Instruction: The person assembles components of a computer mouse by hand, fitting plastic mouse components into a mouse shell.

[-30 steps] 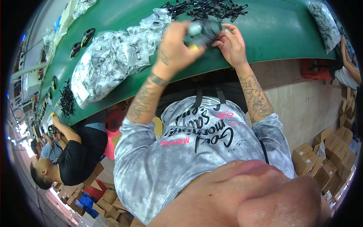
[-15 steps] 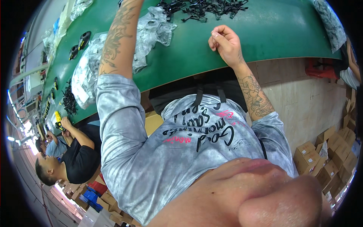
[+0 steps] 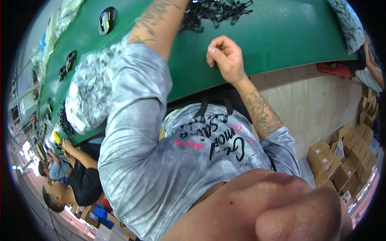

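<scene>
My left forearm (image 3: pixel 159 26) reaches across the green table (image 3: pixel 281 36) and leaves the picture at the top edge, beside a heap of small black plastic parts (image 3: pixel 217 12). The left hand itself is outside the view. Nearer to me than the heap, my right hand (image 3: pixel 226 58) is held over the table with fingers curled and thumb pressed against them. Whatever it holds, if anything, is hidden by the fingers.
A clear plastic bag (image 3: pixel 90 88) bulges left of my arm. Beyond lie black-and-yellow moulded pieces (image 3: pixel 107 20). A filled bag (image 3: pixel 348 24) lies at the right end. Co-workers (image 3: pixel 82 180) sit at left. Cardboard boxes (image 3: pixel 321 160) stand at lower right.
My left arm has swung right toward the black parts. The right hand stays curled, a little further left and lower in the picture. The whole view has shifted slightly.
</scene>
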Motion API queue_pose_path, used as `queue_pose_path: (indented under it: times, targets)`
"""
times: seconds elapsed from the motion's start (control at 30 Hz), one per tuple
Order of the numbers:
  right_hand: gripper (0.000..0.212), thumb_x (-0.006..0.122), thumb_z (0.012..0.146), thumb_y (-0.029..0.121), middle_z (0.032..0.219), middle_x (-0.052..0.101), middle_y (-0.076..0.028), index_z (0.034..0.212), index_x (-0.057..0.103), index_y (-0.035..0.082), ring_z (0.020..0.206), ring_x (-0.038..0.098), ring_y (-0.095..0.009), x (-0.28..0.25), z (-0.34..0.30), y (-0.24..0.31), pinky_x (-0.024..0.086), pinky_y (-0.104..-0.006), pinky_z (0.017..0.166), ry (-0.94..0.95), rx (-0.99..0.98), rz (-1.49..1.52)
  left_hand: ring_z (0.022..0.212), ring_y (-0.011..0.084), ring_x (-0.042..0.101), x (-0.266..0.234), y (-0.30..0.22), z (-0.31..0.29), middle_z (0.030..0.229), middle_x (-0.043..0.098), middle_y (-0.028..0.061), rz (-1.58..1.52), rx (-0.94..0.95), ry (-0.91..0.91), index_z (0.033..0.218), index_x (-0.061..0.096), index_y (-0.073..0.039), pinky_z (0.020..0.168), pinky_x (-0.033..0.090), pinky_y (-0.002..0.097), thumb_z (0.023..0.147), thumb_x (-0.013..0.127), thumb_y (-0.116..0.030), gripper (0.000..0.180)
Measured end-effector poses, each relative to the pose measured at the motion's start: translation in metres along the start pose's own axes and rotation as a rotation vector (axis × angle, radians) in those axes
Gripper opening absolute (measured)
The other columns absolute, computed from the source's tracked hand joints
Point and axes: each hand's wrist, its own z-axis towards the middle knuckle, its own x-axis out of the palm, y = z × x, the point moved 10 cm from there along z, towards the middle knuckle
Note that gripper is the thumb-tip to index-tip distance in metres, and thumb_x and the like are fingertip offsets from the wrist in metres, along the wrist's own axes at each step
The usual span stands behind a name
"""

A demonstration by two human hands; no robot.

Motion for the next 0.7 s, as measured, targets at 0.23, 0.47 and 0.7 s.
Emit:
queue_pose_path:
  times: [0.23,0.47,0.7]
  targets:
    - [0.009,0.062,0.099,0.009,0.072,0.062,-0.004,0.095,0.059,0.002,0.062,0.057,-0.01,-0.017,-0.002,0.001,0.046,-0.0248,0.059,-0.017,-0.088,0.076,0.085,0.0219,0.067,-0.107,-0.023,-0.123,0.103,0.066,0.0106,-1.325,0.132,0.515,0.14,0.051,-0.003,0.073,0.061,0.0367,0.098,0.065,-0.028,0.05]
    - [0.008,0.06,0.1,0.006,0.073,0.062,-0.009,0.101,0.058,-0.001,0.062,0.058,-0.015,-0.018,0.0,-0.007,0.047,-0.0291,0.06,0.012,-0.041,0.176,0.087,0.0178,0.069,-0.058,0.024,-0.368,0.111,0.067,0.0105,-1.447,-0.105,0.552,0.145,0.048,0.003,0.065,0.06,0.031,0.072,0.09,-0.006,0.084]
    - [0.037,0.078,0.085,0.01,0.086,0.06,-0.002,0.116,0.06,0.0,0.078,0.06,-0.012,-0.059,0.022,0.056,0.05,-0.0273,0.071,-0.272,-0.163,-0.4,0.082,0.0157,0.069,-0.024,0.05,-0.376,0.106,0.07,0.0142,-1.502,-0.145,0.541,0.146,0.047,0.009,0.058,0.052,0.0258,0.08,0.08,0.005,0.074]
